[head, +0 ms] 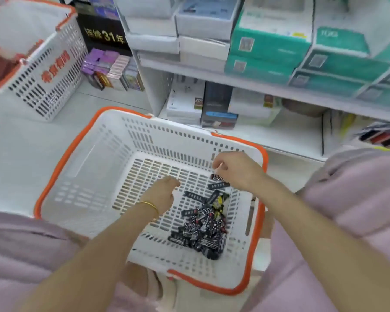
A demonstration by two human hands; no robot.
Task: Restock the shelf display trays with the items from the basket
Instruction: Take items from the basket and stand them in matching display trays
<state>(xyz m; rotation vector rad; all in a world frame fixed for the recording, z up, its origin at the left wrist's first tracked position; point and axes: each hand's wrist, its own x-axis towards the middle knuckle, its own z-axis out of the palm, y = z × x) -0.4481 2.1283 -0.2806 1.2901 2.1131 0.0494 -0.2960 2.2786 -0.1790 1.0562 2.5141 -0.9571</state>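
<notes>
A white basket with an orange rim (61, 163) sits on the floor between my knees. A heap of small black-and-white packets (200, 226) lies on its slotted bottom at the right. My left hand (161, 194), with a gold bracelet on the wrist, hovers over the basket's middle with fingers curled and nothing in them. My right hand (234, 168) is near the basket's far right wall, fingers bent just above one packet (218, 178); whether it holds that packet is unclear.
A second white basket (54, 70) stands on the floor at the back left. White shelves (245, 83) ahead carry stacked white and teal boxes. Purple and pink small boxes (113, 68) sit on a low shelf at the left. Coloured items (383, 136) lie at the far right.
</notes>
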